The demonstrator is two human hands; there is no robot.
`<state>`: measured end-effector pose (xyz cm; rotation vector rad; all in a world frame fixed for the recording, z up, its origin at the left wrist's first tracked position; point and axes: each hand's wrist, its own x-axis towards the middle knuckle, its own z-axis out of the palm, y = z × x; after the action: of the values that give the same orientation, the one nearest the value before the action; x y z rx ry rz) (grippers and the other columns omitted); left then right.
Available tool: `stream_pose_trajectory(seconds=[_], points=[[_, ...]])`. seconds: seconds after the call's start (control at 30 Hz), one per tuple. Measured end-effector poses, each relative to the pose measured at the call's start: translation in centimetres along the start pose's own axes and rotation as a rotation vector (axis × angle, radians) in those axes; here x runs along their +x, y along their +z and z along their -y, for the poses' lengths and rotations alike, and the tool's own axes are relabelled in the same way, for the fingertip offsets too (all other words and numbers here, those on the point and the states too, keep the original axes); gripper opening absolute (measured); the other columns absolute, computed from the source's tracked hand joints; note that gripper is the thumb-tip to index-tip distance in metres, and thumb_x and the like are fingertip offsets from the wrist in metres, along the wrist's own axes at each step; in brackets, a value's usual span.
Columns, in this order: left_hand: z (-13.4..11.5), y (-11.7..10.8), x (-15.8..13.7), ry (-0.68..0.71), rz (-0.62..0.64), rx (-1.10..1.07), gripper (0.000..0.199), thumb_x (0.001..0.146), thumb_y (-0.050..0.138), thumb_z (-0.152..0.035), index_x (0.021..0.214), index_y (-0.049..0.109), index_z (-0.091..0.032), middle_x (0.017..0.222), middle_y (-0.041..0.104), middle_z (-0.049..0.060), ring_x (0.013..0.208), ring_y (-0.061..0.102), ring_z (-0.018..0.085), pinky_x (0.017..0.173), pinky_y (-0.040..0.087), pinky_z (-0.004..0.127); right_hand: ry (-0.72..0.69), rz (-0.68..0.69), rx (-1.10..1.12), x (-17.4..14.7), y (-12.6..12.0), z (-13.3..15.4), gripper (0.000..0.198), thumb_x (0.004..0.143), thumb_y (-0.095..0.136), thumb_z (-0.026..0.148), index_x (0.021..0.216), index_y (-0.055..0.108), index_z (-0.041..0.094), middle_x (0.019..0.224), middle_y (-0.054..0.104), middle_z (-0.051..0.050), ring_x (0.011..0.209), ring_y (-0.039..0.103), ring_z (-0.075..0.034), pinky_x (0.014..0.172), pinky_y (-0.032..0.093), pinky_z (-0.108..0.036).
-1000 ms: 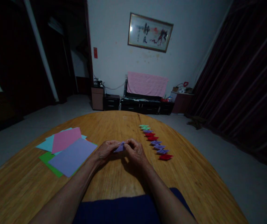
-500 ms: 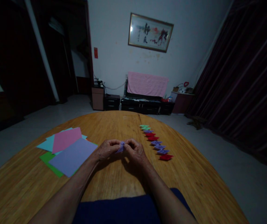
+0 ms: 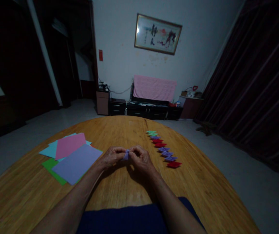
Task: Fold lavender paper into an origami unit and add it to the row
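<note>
Purple folded piece (image 3: 126,156) pinched between two hands over the wooden table (image 3: 129,130)

Small and mostly covered by the fingers, the piece sits between the left hand (image 3: 110,157) and the right hand (image 3: 141,158), each gripping it between thumb and curled fingers. Thin paper could tear or crease off line if the two pinches pull unevenly; the tight grip could also crush a small corner. Dim light probably makes a misaligned edge easy to miss. A wide swing of the right forearm might disturb the row of folded papers (image 3: 160,145) beside it; the left one could brush the loose sheets (image 3: 78,164).

Both forearms reach in from the near edge and converge, thumbs facing each other, knuckles outward. Whether the hands rest on the wood, I cannot tell; shadow lies beneath them.
</note>
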<state>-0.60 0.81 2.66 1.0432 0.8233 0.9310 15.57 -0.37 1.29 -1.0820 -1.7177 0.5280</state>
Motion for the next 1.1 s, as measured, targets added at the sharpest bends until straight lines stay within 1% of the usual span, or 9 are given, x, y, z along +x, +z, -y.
stream_pose_trajectory(seconds=[0.13, 0.27, 0.5, 0.67, 0.87, 1.0, 1.1], points=[[-0.2, 0.1, -0.2, -0.013, -0.019, 0.024, 0.021, 0.060, 0.082, -0.026, 0.077, 0.074, -0.015, 0.068, 0.064, 0.003, 0.060, 0.056, 0.011, 0.062, 0.047, 0.025, 0.055, 0.000, 0.076, 0.2, 0.2, -0.7, 0.009, 0.081, 0.054, 0.025, 0.074, 0.060, 0.021, 0.073, 0.061, -0.002, 0.073, 0.057, -0.016, 0.058, 0.045, -0.023], [-0.1, 0.0, -0.2, 0.007, 0.007, 0.033, 0.022, 0.062, 0.081, -0.027, 0.079, 0.075, -0.016, 0.070, 0.066, 0.004, 0.062, 0.058, 0.012, 0.062, 0.047, 0.025, 0.088, 0.003, 0.102, 0.4, 0.2, -0.9, 0.009, 0.079, 0.055, 0.024, 0.072, 0.060, 0.021, 0.071, 0.060, -0.001, 0.070, 0.056, -0.015, 0.056, 0.043, -0.022], [0.1, -0.3, 0.0, 0.012, 0.016, 0.059, 0.020, 0.064, 0.080, -0.028, 0.079, 0.074, -0.016, 0.068, 0.063, 0.002, 0.060, 0.056, 0.010, 0.062, 0.045, 0.024, 0.119, 0.008, 0.122, 0.2, 0.4, -1.0, 0.008, 0.078, 0.054, 0.023, 0.072, 0.059, 0.021, 0.069, 0.059, -0.001, 0.066, 0.054, -0.014, 0.054, 0.041, -0.022], [0.3, -0.5, 0.0, 0.027, 0.036, 0.064, 0.019, 0.065, 0.079, -0.026, 0.080, 0.075, -0.015, 0.070, 0.063, 0.003, 0.062, 0.055, 0.010, 0.063, 0.045, 0.024, 0.131, 0.008, 0.142, 0.2, 0.4, -1.2, 0.009, 0.079, 0.055, 0.024, 0.071, 0.058, 0.021, 0.068, 0.058, 0.000, 0.065, 0.053, -0.014, 0.054, 0.041, -0.022], [-0.1, 0.0, -0.5, 0.023, 0.064, 0.068, 0.020, 0.066, 0.076, -0.023, 0.083, 0.075, -0.015, 0.074, 0.065, 0.005, 0.066, 0.056, 0.012, 0.063, 0.045, 0.024, 0.161, -0.014, 0.158, 0.3, 0.5, -0.9, 0.010, 0.077, 0.057, 0.026, 0.070, 0.059, 0.020, 0.066, 0.056, 0.000, 0.063, 0.051, -0.013, 0.054, 0.039, -0.022], [-0.3, 0.3, -0.7, 0.035, 0.055, 0.081, 0.021, 0.066, 0.075, -0.026, 0.083, 0.075, -0.013, 0.076, 0.067, 0.007, 0.068, 0.058, 0.014, 0.063, 0.045, 0.024, 0.166, -0.023, 0.170, 0.4, 0.5, -1.0, 0.009, 0.076, 0.057, 0.027, 0.071, 0.060, 0.020, 0.067, 0.057, 0.000, 0.065, 0.051, -0.013, 0.054, 0.039, -0.022], [-0.3, 0.3, -0.7, 0.023, 0.042, 0.076, 0.022, 0.066, 0.076, -0.026, 0.084, 0.075, -0.013, 0.075, 0.066, 0.007, 0.068, 0.058, 0.014, 0.062, 0.045, 0.024, 0.171, -0.012, 0.193, 0.4, 0.7, -1.2, 0.008, 0.076, 0.058, 0.026, 0.072, 0.060, 0.020, 0.066, 0.056, 0.001, 0.063, 0.051, -0.013, 0.053, 0.038, -0.021]])
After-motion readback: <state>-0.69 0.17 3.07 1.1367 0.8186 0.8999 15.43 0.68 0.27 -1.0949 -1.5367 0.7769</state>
